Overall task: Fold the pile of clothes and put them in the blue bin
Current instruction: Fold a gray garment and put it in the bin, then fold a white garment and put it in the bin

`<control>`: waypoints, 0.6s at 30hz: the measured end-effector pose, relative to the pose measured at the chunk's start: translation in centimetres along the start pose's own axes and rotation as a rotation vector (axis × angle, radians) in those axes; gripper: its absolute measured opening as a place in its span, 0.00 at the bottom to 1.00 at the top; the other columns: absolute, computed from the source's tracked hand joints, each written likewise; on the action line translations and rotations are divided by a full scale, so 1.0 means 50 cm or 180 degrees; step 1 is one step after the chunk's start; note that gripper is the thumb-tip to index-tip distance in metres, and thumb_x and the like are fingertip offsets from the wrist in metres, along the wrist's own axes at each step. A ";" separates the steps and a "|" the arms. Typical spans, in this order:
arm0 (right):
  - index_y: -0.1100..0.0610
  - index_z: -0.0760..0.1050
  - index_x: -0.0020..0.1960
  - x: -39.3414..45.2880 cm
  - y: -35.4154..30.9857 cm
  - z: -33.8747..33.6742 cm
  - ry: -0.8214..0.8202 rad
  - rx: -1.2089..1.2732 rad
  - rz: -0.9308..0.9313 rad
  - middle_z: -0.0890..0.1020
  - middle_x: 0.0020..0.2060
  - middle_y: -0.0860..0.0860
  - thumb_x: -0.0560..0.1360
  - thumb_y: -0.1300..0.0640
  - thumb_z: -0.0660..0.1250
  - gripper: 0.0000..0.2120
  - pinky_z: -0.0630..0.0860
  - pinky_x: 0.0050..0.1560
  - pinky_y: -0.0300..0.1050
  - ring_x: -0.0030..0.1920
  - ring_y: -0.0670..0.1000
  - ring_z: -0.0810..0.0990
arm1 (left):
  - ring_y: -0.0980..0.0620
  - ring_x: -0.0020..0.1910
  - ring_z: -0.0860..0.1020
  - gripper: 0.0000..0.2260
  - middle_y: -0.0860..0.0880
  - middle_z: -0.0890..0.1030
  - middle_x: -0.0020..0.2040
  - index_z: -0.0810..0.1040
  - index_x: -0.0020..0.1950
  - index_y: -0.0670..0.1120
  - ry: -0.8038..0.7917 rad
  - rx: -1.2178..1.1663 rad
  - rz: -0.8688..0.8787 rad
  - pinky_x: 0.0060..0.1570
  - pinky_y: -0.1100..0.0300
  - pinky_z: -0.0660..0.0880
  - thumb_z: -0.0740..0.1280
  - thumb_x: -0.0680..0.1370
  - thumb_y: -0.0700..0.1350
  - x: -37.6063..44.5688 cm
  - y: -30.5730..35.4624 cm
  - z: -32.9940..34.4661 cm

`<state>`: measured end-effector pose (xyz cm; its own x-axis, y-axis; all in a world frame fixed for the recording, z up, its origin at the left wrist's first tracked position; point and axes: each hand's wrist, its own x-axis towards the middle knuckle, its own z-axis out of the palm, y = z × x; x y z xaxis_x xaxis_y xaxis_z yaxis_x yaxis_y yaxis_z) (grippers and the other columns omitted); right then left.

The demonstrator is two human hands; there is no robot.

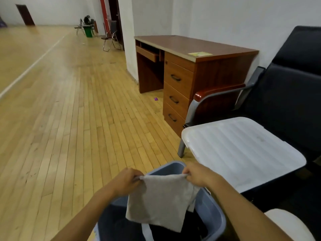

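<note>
Directly below the grey cloth, pinched at its 2 top corners by the left hand and right hand, the blue bin is seen.

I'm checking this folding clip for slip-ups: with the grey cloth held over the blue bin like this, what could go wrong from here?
1. The left hand and right hand pinch only the top corners of the grey cloth, so it may unfold or crumple when lowered.
2. The cloth hangs near the blue bin rim on the right; an edge could drape over it.
3. Dark clothes already lie inside, so it may land unevenly.
</note>
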<state>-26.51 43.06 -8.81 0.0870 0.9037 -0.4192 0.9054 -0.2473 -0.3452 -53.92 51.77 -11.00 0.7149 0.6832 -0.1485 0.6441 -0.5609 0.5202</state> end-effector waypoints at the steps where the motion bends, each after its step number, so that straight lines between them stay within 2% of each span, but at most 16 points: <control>1: 0.54 0.76 0.38 0.004 0.006 0.009 0.0081 -0.0066 0.0026 0.74 0.35 0.52 0.77 0.62 0.58 0.12 0.72 0.42 0.47 0.37 0.50 0.72 | 0.64 0.33 0.75 0.15 0.62 0.76 0.34 0.74 0.35 0.58 0.0035 0.0046 -0.0016 0.35 0.69 0.69 0.62 0.78 0.41 0.002 -0.002 0.011; 3: 0.51 0.64 0.32 -0.002 0.018 0.023 0.0181 -0.0039 0.0110 0.65 0.32 0.51 0.71 0.65 0.56 0.12 0.62 0.37 0.47 0.36 0.50 0.61 | 0.62 0.37 0.77 0.11 0.60 0.80 0.39 0.79 0.41 0.56 0.0093 0.0149 -0.0070 0.39 0.67 0.73 0.61 0.78 0.43 -0.004 0.000 0.034; 4: 0.50 0.62 0.32 -0.008 0.026 0.030 0.0132 -0.0088 0.0097 0.64 0.32 0.49 0.71 0.65 0.57 0.13 0.62 0.37 0.46 0.36 0.51 0.61 | 0.60 0.40 0.77 0.10 0.57 0.82 0.41 0.80 0.44 0.55 0.0141 0.0151 -0.0039 0.41 0.64 0.75 0.61 0.78 0.44 -0.009 0.001 0.052; 5: 0.49 0.65 0.34 -0.015 0.035 0.041 0.0034 -0.0202 0.0111 0.67 0.34 0.49 0.71 0.66 0.58 0.13 0.64 0.38 0.45 0.37 0.52 0.63 | 0.59 0.42 0.78 0.10 0.56 0.83 0.43 0.80 0.45 0.55 0.0118 0.0132 0.0044 0.44 0.62 0.75 0.61 0.77 0.45 -0.016 0.002 0.074; 7: 0.52 0.76 0.45 -0.037 0.056 0.075 -0.0314 -0.0516 0.0189 0.76 0.44 0.51 0.74 0.67 0.59 0.12 0.71 0.44 0.44 0.43 0.54 0.74 | 0.59 0.51 0.78 0.09 0.57 0.82 0.53 0.79 0.52 0.58 -0.0249 0.0201 0.0164 0.53 0.61 0.75 0.61 0.77 0.48 -0.032 0.003 0.133; 8: 0.57 0.78 0.53 -0.049 0.064 0.094 -0.0583 -0.0687 0.0219 0.77 0.48 0.54 0.75 0.67 0.60 0.12 0.74 0.48 0.45 0.48 0.56 0.78 | 0.59 0.58 0.75 0.13 0.58 0.79 0.60 0.77 0.60 0.59 -0.0546 0.0313 0.0143 0.60 0.59 0.73 0.63 0.77 0.52 -0.041 0.003 0.162; 10: 0.61 0.75 0.65 -0.079 0.087 0.125 -0.1144 -0.0850 0.0341 0.77 0.57 0.58 0.78 0.66 0.61 0.16 0.75 0.57 0.49 0.57 0.58 0.78 | 0.57 0.67 0.69 0.24 0.60 0.70 0.70 0.67 0.72 0.60 -0.0987 0.0491 0.0085 0.68 0.56 0.68 0.64 0.76 0.60 -0.045 0.001 0.214; 11: 0.61 0.75 0.66 -0.090 0.099 0.136 -0.1294 -0.0813 0.0406 0.77 0.60 0.59 0.79 0.65 0.61 0.16 0.75 0.56 0.49 0.55 0.58 0.78 | 0.56 0.68 0.68 0.26 0.60 0.67 0.72 0.65 0.74 0.61 -0.1078 0.0583 0.0086 0.68 0.55 0.68 0.65 0.76 0.61 -0.039 0.004 0.229; 13: 0.61 0.78 0.57 -0.101 0.117 0.140 -0.1251 -0.0591 0.0434 0.79 0.53 0.59 0.79 0.63 0.61 0.10 0.74 0.47 0.47 0.45 0.55 0.76 | 0.54 0.67 0.70 0.23 0.58 0.68 0.71 0.66 0.73 0.58 -0.0951 0.0622 0.0198 0.65 0.56 0.69 0.64 0.79 0.58 -0.018 0.025 0.231; 14: 0.59 0.78 0.54 -0.112 0.127 0.135 -0.1128 -0.0406 0.0413 0.79 0.50 0.58 0.79 0.61 0.61 0.09 0.75 0.45 0.46 0.44 0.55 0.77 | 0.53 0.66 0.71 0.20 0.57 0.69 0.69 0.67 0.71 0.58 -0.0882 0.0605 0.0279 0.64 0.56 0.70 0.63 0.79 0.57 0.000 0.045 0.229; 16: 0.54 0.78 0.59 -0.132 0.142 0.110 -0.0782 -0.0005 0.0348 0.80 0.54 0.56 0.79 0.57 0.60 0.12 0.77 0.50 0.46 0.51 0.55 0.80 | 0.55 0.63 0.72 0.12 0.59 0.70 0.63 0.71 0.64 0.60 -0.0770 0.0543 0.0436 0.61 0.58 0.71 0.61 0.80 0.56 0.041 0.095 0.221; 18: 0.52 0.77 0.61 -0.156 0.147 0.077 -0.0395 0.0173 0.0201 0.80 0.57 0.54 0.80 0.54 0.59 0.13 0.75 0.49 0.46 0.54 0.56 0.80 | 0.56 0.57 0.74 0.06 0.61 0.70 0.56 0.71 0.57 0.61 -0.0571 0.0516 0.0625 0.57 0.58 0.73 0.61 0.80 0.55 0.083 0.149 0.212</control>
<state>-22.14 32.84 -11.32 0.0879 0.8364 -0.5410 0.8756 -0.3238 -0.3583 -43.24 45.46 -16.66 0.8573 0.4690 -0.2122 0.5136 -0.7511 0.4148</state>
